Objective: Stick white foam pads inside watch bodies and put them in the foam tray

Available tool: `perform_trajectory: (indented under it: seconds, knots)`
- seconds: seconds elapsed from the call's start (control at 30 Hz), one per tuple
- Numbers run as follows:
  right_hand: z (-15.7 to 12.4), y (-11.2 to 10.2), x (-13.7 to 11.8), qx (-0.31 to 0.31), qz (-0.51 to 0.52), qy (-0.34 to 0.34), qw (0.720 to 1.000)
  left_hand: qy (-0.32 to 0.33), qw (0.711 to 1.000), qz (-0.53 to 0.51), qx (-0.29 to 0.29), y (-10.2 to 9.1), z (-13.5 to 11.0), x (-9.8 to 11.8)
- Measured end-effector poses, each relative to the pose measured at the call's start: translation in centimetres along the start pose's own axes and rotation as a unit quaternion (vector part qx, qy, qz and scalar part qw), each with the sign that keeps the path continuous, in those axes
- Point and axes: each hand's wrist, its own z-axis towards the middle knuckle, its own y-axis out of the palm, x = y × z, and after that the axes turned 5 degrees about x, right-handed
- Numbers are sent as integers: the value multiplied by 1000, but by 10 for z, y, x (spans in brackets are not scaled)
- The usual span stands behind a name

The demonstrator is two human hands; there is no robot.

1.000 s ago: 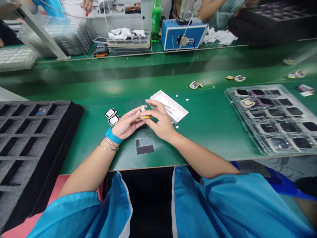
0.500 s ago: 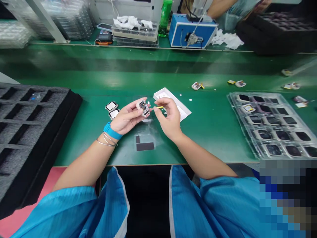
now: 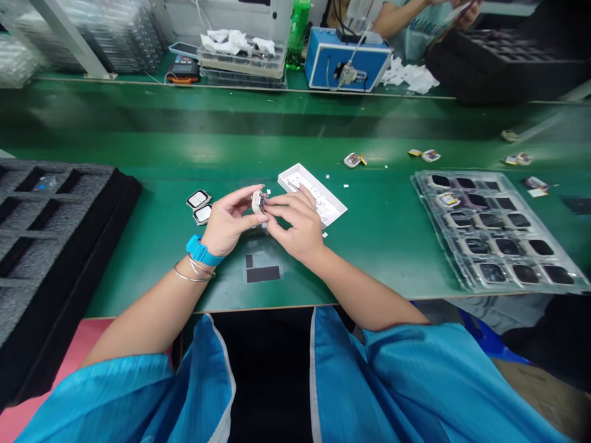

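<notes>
My left hand [image 3: 227, 221] pinches a small white watch case [image 3: 257, 201] between thumb and fingers, its open inside turned toward my right hand. My right hand [image 3: 293, 223] is closed with its fingertips pressed against the case; whatever it pinches is hidden. Both hands hover over the green bench just in front of a shallow white tray [image 3: 312, 194]. Two finished watch faces [image 3: 200, 205] lie side by side to the left of my left hand.
A black foam tray [image 3: 50, 234] with slots fills the left. A clear blister tray [image 3: 494, 231] of watch cases lies at the right. Black tape pieces [image 3: 261, 271] are stuck near the front edge. Loose parts [image 3: 353, 160] sit on the belt; another person works beyond a blue box [image 3: 348, 61].
My right hand, which held a small yellow piece apart from the case half a second ago, has closed in against the case. The view shifted slightly.
</notes>
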Motion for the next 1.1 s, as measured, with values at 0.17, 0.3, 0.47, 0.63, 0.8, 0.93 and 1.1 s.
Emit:
perform_trajectory:
  seconds: [0.17, 0.3, 0.47, 0.63, 0.8, 0.93, 1.1]
  knots:
    - [-1, 1, 0, -5, 18, 2, 1000, 20, 1000, -1, 9, 1, -2, -3]
    - [-1, 2, 3, 0, 45, 4, 999, 27, 1000, 3, 13, 0, -2, -5]
    - [-1, 4, 1, -14, 26, -1, 1000, 27, 999, 33, 21, 1, -1, -6]
    - [11, -12, 12, -5, -21, 22, 1000, -46, 998, -42, 4, 1, -2, -3]
    - [29, -44, 44, 34, -103, 144, 984, -127, 985, -115, -33, -2, -2, 4]
    - [27, -37, 33, -30, 45, 197, 979, -144, 980, -133, -40, -1, -3, 7]
    - [17, -15, 3, -47, 166, 234, 957, -139, 983, -113, -43, 1, -3, 5]
